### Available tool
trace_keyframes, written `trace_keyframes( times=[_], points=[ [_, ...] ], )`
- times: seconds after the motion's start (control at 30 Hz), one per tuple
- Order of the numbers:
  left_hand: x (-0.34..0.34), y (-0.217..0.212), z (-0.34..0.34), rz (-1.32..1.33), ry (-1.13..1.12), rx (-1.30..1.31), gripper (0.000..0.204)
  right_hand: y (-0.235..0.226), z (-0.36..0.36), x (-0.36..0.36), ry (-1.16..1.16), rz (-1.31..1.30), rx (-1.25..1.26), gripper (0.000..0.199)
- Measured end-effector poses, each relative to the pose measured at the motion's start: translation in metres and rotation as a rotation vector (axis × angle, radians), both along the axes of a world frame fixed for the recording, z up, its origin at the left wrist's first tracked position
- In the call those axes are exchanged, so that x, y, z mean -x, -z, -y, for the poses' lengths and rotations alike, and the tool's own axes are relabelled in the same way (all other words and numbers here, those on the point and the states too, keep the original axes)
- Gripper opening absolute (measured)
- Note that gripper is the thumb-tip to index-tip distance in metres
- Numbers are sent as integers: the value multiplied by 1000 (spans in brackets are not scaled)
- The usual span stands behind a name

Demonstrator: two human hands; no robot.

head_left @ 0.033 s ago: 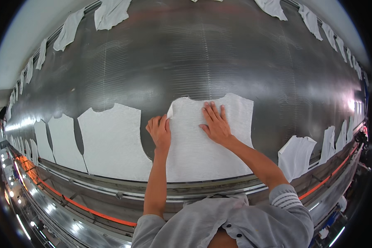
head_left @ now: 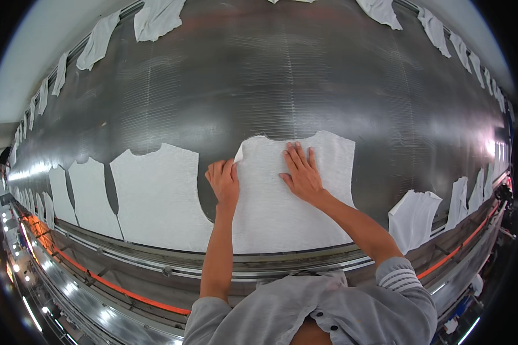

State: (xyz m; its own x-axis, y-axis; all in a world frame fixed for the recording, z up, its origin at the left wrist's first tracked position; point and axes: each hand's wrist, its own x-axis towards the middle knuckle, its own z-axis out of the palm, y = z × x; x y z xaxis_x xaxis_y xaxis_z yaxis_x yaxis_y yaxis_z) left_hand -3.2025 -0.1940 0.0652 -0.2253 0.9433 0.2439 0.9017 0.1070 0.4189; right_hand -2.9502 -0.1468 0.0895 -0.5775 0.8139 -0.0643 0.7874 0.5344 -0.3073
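Spread before me on a dark metal table lies a white fabric panel, cut with a curved neckline and armholes like a shirt body. My left hand is at its left shoulder, fingers closed on the edge, where a small corner of the cloth folds over. Just what the fingertips pinch is partly hidden by the hand. My right hand lies flat on the panel below the neckline, fingers stretched out and somewhat apart. Left of my left forearm, a similar white panel lies flat.
Narrower white panels continue to the left along the near edge. A crumpled white piece hangs partly over that edge at the right. More white pieces line the far edge. A metal rail and an orange strip run along my side.
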Motion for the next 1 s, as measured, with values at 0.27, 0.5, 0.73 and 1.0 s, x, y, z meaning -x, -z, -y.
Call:
trace_keyframes(
  times=[0.27,0.5,0.73,1.0],
  points=[
    [6,-8,-28,317,-95,73,15,3,23,51,-251,-162,34,63],
    [3,-18,-22,108,-74,-146,17,-10,13,76,-207,-34,-17,63],
    [19,-1,-26,269,-223,-95,16,1,12,87,-226,-57,-12,69],
    [-31,-5,1,-7,38,32,47,3,-40,80,140,-220,-69,66]
  ],
)
